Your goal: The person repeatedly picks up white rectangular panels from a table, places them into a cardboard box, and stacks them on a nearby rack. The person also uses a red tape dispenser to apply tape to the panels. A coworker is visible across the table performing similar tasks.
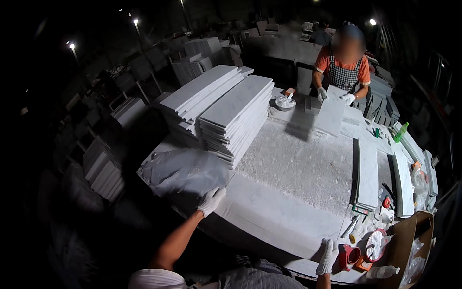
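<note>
A long pale marble slab (276, 212) lies along the near side of the worktable. My left hand (211, 201), in a white glove, grips its left end beside a crumpled grey plastic sheet (185, 171). At the right end my right hand (328, 258), also gloved, holds the slab's near corner with fingers pointing away from me; the underside of that grip is hidden. Right beside this hand stands a red ring-shaped holder (349, 257). Across the table a co-worker (344, 70) in gloves and a checked apron holds another marble slab (331, 113) on a slant.
Two tall stacks of marble slabs (236, 113) stand at the table's left. More slabs (368, 173) lie along its right side. Near right are a red-rimmed bowl (377, 244), a clear bottle (383, 272) and a cardboard box (406, 241). A green bottle (401, 132) lies farther back.
</note>
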A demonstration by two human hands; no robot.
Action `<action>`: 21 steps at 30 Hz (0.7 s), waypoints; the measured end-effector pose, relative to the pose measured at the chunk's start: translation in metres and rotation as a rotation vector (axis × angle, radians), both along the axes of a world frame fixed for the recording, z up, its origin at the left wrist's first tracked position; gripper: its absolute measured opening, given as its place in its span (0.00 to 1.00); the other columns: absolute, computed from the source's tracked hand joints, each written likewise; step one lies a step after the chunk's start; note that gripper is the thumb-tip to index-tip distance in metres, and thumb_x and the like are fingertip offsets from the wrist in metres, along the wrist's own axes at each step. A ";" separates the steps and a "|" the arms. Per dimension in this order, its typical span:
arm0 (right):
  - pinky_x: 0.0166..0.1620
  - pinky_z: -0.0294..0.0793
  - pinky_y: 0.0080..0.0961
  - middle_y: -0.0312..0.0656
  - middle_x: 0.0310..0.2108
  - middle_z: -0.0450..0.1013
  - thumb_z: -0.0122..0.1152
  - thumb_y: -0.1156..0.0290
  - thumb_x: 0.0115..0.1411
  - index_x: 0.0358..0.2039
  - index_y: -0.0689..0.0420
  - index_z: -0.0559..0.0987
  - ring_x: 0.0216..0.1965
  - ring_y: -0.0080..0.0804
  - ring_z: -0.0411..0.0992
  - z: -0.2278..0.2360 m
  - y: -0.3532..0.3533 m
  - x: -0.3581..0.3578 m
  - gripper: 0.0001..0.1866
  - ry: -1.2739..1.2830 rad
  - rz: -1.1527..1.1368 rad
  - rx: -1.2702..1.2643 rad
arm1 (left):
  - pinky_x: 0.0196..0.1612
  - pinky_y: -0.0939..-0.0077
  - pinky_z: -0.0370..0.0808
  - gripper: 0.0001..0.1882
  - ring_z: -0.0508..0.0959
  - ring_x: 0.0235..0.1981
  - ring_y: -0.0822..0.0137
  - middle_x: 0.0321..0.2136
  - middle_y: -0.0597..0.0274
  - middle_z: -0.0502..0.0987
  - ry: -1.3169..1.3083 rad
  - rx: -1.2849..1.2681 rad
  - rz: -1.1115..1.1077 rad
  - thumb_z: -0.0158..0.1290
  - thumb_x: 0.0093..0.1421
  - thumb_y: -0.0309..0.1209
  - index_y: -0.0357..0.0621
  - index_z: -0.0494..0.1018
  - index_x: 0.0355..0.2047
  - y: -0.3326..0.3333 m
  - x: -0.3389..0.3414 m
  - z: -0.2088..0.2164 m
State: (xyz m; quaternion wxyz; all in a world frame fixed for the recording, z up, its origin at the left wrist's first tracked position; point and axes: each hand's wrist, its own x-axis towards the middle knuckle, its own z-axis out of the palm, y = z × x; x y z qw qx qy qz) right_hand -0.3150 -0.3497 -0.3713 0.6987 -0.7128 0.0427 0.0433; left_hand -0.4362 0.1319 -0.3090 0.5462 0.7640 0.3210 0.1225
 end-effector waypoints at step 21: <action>0.50 0.74 0.30 0.49 0.49 0.75 0.46 0.65 0.70 0.54 0.66 0.72 0.47 0.35 0.74 0.057 0.012 -0.077 0.20 0.140 0.034 0.009 | 0.59 0.70 0.67 0.19 0.73 0.52 0.64 0.50 0.56 0.77 -0.095 0.105 0.037 0.40 0.70 0.38 0.37 0.74 0.46 -0.018 -0.081 -0.029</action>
